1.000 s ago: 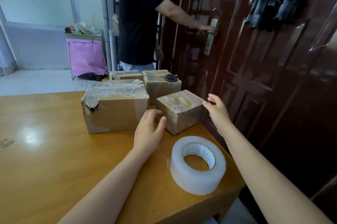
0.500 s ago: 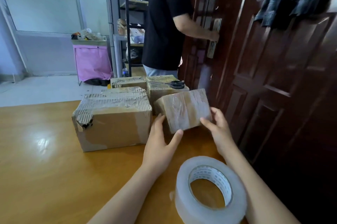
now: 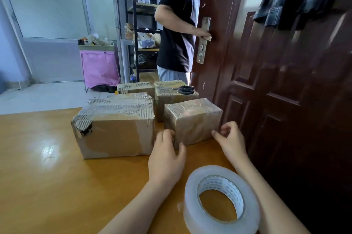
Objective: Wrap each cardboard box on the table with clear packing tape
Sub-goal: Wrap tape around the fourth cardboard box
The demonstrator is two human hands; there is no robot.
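With the small box point(image 3: 192, 120) on the worktop point(image 3: 47, 176) between them, left hand point(image 3: 166, 159) loosely touching its near corner and right hand point(image 3: 229, 140) curled empty beside it, best steady it squarely before reaching back for the tape roll point(image 3: 221, 198).

I see a glossy wooden table point(image 3: 47, 186). Lying on it: large cardboard box point(image 3: 114, 129) left of centre, its top layer torn to the corrugation; small taped box point(image 3: 192, 119) just beside it on the right; two more boxes point(image 3: 136, 88) point(image 3: 171, 97) behind these; tape roll point(image 3: 221, 199) flat near the front right edge.
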